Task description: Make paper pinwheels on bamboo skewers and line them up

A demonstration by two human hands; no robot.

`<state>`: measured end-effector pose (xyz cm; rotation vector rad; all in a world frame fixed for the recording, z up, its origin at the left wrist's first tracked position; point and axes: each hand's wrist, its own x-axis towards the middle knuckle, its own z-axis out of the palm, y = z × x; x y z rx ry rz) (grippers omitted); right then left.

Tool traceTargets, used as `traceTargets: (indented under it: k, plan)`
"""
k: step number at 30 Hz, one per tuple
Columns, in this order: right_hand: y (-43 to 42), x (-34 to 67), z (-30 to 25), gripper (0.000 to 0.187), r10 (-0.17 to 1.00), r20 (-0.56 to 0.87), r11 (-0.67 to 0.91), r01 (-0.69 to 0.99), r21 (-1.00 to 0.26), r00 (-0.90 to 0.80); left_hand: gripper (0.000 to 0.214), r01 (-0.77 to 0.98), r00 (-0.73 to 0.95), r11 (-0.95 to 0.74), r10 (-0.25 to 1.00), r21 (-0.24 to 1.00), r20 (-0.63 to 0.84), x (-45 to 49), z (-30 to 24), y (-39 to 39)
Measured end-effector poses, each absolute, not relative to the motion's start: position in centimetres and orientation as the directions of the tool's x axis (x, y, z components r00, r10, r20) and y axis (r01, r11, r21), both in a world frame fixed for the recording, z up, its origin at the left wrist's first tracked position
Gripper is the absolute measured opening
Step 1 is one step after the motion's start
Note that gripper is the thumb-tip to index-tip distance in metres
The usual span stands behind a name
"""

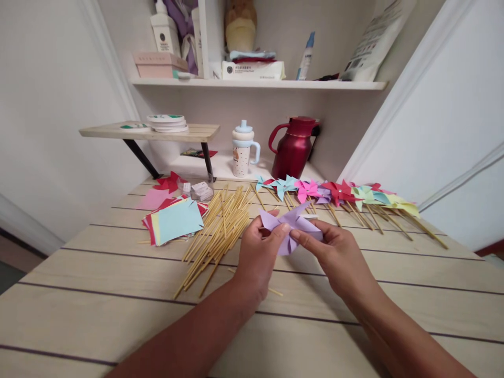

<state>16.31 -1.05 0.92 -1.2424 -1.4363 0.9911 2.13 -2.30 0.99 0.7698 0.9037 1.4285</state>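
Both my hands hold a lilac paper pinwheel (pixel 290 226) above the wooden table (pixel 118 294). My left hand (pixel 258 257) pinches its left side with thumb and fingers closed. My right hand (pixel 334 252) pinches its centre and right side. A pile of wooden sticks (pixel 216 233) lies just left of my hands. A row of finished coloured pinwheels on sticks (pixel 338 197) lies behind my hands, running to the right.
A stack of coloured paper squares (pixel 175 220) lies at the left, with red pinwheel paper (pixel 169 182) and small white blocks (pixel 199 190) behind it. A red jug (pixel 295 149) and a spouted cup (pixel 243 149) stand at the back. Shelves above hold bottles and boxes.
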Motion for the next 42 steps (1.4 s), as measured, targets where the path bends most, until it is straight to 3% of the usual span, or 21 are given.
traceTargets:
  k: [9, 25, 29, 35, 42]
  plan:
    - [-0.9, 16.7, 1.3, 0.027, 0.99, 0.14, 0.14, 0.057, -0.988, -0.011, 0.04, -0.453, 0.137, 0.064, 0.991, 0.889, -0.001, 1.0, 1.3, -1.9]
    - [-1.2, 16.5, 1.6, 0.029, 0.986, 0.154, 0.164, 0.191, -0.968, -0.064, 0.029, -0.285, -0.017, 0.027, 0.999, 0.958, -0.034, 0.8, 2.1, -2.2]
    - [-1.2, 16.4, 1.6, 0.028, 0.985, 0.161, 0.17, 0.197, -0.966, -0.059, 0.027, -0.118, -0.082, -0.07, 0.995, 0.991, 0.061, 0.7, 2.4, -2.3]
    - [-1.2, 16.4, 1.8, 0.025, 0.984, 0.168, 0.175, 0.199, -0.964, -0.053, 0.008, 0.076, -0.16, -0.332, 0.927, 0.94, 0.34, 0.7, 2.5, -2.2]
    - [-1.3, 16.6, 1.5, 0.029, 0.98, 0.192, 0.199, 0.226, -0.954, -0.053, 0.008, 0.091, -0.182, -0.351, 0.914, 0.932, 0.362, 0.7, 2.3, -1.9]
